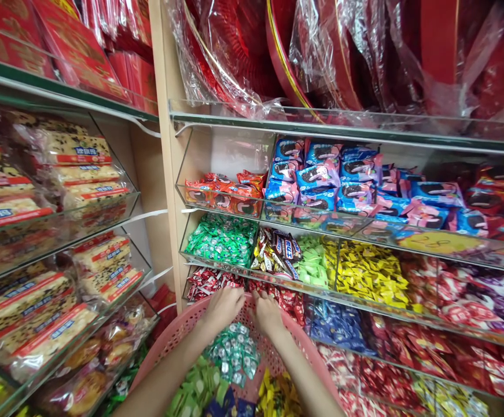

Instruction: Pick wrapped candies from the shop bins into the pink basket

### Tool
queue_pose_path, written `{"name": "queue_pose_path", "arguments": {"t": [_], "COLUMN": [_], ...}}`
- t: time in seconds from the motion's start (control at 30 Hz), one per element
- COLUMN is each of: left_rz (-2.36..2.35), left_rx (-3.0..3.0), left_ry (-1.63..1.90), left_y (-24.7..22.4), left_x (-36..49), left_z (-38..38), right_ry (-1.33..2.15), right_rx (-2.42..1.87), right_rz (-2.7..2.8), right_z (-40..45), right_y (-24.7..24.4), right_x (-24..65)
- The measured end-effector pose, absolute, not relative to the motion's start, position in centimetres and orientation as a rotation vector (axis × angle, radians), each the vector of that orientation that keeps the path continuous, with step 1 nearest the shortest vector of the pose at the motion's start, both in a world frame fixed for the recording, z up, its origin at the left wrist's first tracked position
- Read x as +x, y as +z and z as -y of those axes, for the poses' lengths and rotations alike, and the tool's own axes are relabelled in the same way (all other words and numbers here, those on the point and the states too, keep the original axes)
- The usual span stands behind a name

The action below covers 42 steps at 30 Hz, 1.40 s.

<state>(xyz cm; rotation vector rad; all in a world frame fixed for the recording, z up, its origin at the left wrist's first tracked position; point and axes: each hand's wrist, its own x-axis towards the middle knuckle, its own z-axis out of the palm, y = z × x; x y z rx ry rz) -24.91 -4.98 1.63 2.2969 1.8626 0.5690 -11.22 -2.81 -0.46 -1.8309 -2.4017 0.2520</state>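
A round pink plastic basket (316,347) with a perforated wall is below me, its far rim close to the candy shelves. My left hand (228,304) is closed at that far rim, fingers curled over it. Just to its right, my right hand (265,310) is also closed on the rim, its fingertips partly hidden. Inside the basket lie green-and-silver wrapped candies (234,350), light green packets (199,385), dark blue packets (230,405) and yellow packets (280,394). Right behind both hands is a shelf bin of red wrapped candies (212,282).
Clear-fronted bins ahead hold green candies (221,238), chocolate bars (284,246), yellow candies (367,269) and blue cookie packs (321,174). Packaged pastries (87,174) fill the left shelves. A wooden post (168,156) divides the shelving. Red plastic-wrapped goods (243,52) stand above.
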Motion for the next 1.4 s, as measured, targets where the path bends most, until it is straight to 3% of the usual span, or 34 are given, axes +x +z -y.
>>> {"name": "queue_pose_path", "arguments": {"t": [0.17,0.27,0.57,1.4], "left_rz": [-1.746,-1.724,-1.673,-1.622], "left_rx": [2.299,2.33,2.578,2.604], "left_ry": [1.493,1.698,1.224,1.065], "left_y": [4.0,4.5,4.9,6.9], "left_x": [-25.4,-26.3,-27.2,-25.6], "left_z": [4.7,4.0,2.5,1.7], "right_ry": [0.252,0.248,0.249,0.206], "right_rx": [-1.866,-1.879,-1.923,-1.943], "right_rz": [2.382,2.37,2.321,2.251], "right_z": [2.9,2.9,2.8,2.5], "right_y": [-0.3,-0.4,-0.7,-1.1], "right_x": [-11.1,-10.9,-10.3,-9.6]}}
